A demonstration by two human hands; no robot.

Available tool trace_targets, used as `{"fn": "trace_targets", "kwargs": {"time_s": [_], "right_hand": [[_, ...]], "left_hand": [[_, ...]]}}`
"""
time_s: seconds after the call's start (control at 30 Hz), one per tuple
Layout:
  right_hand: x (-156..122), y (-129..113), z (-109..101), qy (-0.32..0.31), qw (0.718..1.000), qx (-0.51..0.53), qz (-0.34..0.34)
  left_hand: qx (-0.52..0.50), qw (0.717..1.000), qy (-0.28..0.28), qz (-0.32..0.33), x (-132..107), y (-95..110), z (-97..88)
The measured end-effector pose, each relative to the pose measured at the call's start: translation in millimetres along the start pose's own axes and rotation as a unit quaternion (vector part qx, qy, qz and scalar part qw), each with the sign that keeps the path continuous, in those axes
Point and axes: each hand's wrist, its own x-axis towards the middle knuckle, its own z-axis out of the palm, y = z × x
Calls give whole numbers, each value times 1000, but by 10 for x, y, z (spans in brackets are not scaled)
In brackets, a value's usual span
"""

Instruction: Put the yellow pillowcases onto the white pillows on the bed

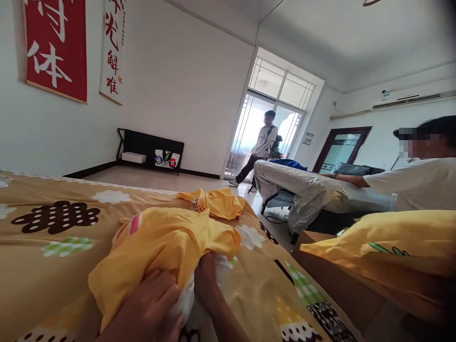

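Observation:
A yellow cushion cover (171,237) with a pink patch lies bunched on the patterned bedspread (117,256) in front of me. My left hand (149,299) is closed on the near edge of its opening, fingers pressed into the cloth. White, soft-looking stuff (185,299) shows under that edge, partly hidden by my hands. My right hand (206,268) reaches into the opening up to about the wrist, so its fingers are out of sight. Just beyond lies another crumpled yellow cloth piece (224,202), touched by neither hand.
At the right, a plump yellow cushion (402,237) sits on a cardboard box (320,261). Behind it a person (423,175) is at a table covered in pale plastic (313,183). Another person (263,142) walks near the glass doors. A low black bench (153,145) stands by the wall.

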Motion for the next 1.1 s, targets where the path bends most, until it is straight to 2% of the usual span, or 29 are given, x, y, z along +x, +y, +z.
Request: {"fn": "trace_targets", "kwargs": {"time_s": [0.1,0.2,0.3,0.4,0.57,0.7,0.8,0.97,1.1], "right_hand": [[18,-11,-31,-47,999,-19,-2],[11,-61,-64,-72,994,-77,-18],[-17,-180,-99,-101,988,-96,-61],[-67,-307,-114,-106,981,-107,-120],[-183,-396,-133,-110,956,-199,-184],[-373,-383,-81,-55,928,-302,-212],[-525,-294,95,-21,908,-352,-228],[-528,-53,431,-129,914,-261,-282],[-404,37,476,-119,938,-199,-258]], "left_hand": [[57,998,7,-17,-63,-76,96],[106,993,33,-42,-45,-287,93],[161,981,71,-78,-14,-548,27],[216,965,93,-116,-49,-773,-2],[226,952,80,-190,-123,-997,-17],[208,941,46,-262,-62,-979,-129],[214,943,65,-247,-13,-855,-184],[212,957,108,-166,-13,-655,-106],[204,965,105,-124,-1,-539,-52]]}}
